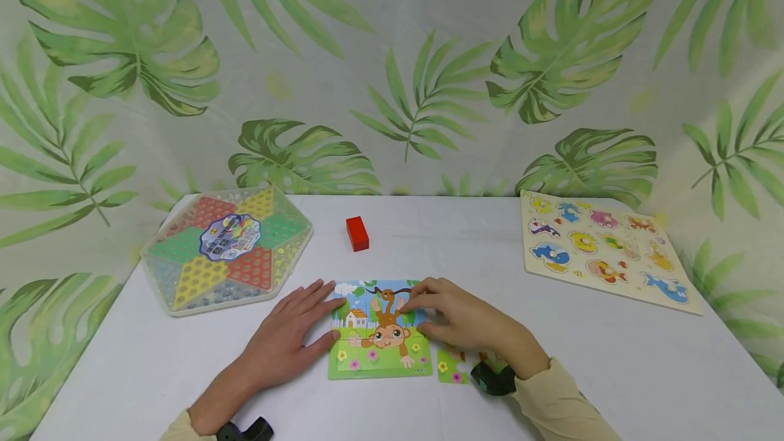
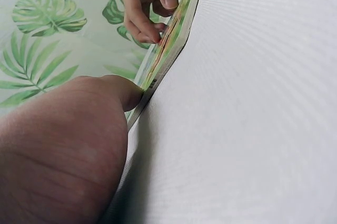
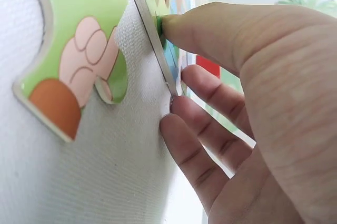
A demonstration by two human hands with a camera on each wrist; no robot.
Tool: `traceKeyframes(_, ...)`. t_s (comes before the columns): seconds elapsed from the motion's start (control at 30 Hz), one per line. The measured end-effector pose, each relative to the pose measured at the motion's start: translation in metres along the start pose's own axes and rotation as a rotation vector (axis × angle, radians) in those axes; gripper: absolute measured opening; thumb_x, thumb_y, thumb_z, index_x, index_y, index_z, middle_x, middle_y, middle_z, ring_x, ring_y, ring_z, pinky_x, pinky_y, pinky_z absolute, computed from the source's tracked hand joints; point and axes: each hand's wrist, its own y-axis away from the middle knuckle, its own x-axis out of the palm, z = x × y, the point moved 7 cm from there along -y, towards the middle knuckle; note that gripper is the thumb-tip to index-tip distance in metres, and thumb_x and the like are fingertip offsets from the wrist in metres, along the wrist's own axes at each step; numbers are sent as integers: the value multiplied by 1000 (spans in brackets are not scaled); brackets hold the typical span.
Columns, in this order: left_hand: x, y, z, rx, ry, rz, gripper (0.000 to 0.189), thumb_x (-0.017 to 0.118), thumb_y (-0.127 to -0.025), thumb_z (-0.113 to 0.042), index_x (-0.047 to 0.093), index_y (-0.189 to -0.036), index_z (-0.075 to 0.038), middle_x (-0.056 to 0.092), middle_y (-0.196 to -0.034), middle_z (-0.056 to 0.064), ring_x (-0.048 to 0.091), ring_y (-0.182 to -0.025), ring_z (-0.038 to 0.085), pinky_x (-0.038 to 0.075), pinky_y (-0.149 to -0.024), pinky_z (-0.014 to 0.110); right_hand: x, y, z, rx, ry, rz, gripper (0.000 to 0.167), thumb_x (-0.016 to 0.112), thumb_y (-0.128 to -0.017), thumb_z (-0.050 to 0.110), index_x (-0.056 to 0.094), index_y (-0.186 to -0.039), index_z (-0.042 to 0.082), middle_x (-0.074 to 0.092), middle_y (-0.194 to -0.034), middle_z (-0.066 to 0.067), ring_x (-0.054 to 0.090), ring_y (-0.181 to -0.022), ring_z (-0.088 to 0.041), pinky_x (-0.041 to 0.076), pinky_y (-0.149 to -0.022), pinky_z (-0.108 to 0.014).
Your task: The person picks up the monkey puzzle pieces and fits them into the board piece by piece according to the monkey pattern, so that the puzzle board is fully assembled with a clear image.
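A monkey jigsaw puzzle [image 1: 367, 356] in a flat tray lies on the white table, its picture of a hanging monkey and a house mostly filled in. My left hand [image 1: 288, 342] rests along the puzzle's left side, fingers extended and thumb at the edge. Over the puzzle's right side is my right hand [image 1: 456, 315], thumb and forefinger around a puzzle piece [image 3: 160, 26] whose green edge shows at the thumb tip; most of that piece is hidden. Loose puzzle pieces [image 1: 451, 367] lie to the right, partly under the right wrist; one piece [image 3: 100, 40] shows a cartoon hand.
A red block [image 1: 358, 234] lies behind the puzzle. To the left sits a hexagonal board game box [image 1: 226, 250] with coloured triangles. A wooden sea-animal peg puzzle [image 1: 603, 250] lies at the right. A leaf-print cloth [image 1: 422, 73] hangs behind the table.
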Motion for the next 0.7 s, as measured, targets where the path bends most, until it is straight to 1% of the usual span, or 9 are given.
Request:
traceKeyframes(0.1, 0, 0, 0, 0, 1, 2, 53, 66, -98, -42, 59, -147, -22, 44, -163, 2, 34, -154, 26, 27, -125, 49, 0, 0, -1, 16, -15, 2, 31, 71, -98, 19, 72, -128, 26, 58, -136, 2, 52, -126, -20, 50, -103, -42)
traceKeyframes(0.23, 0, 0, 0, -2, 3, 2, 53, 66, -98, -42, 59, -147, -22, 43, -163, 1, 34, -154, 26, 27, -125, 48, 0, 0, -1, 17, -22, -3, 29, 70, -99, 18, 72, -127, 26, 58, -136, 2, 53, -125, -19, 50, -101, -40)
traceKeyframes(0.53, 0, 0, 0, -8, 2, 5, 53, 67, -98, -41, 59, -147, -22, 43, -163, 2, 34, -154, 26, 27, -125, 49, -1, 0, -1, 5, -8, -22, 28, 69, -99, 14, 73, -125, 24, 59, -135, 0, 54, -123, -19, 51, -97, -36)
traceKeyframes(0.7, -1, 0, -1, -6, 5, 8, 53, 68, -98, -40, 59, -147, -21, 43, -163, 3, 34, -154, 27, 27, -125, 49, -1, -1, -1, 3, 5, -31, 27, 69, -99, 15, 73, -124, 23, 60, -135, -1, 55, -121, -19, 50, -92, -33)
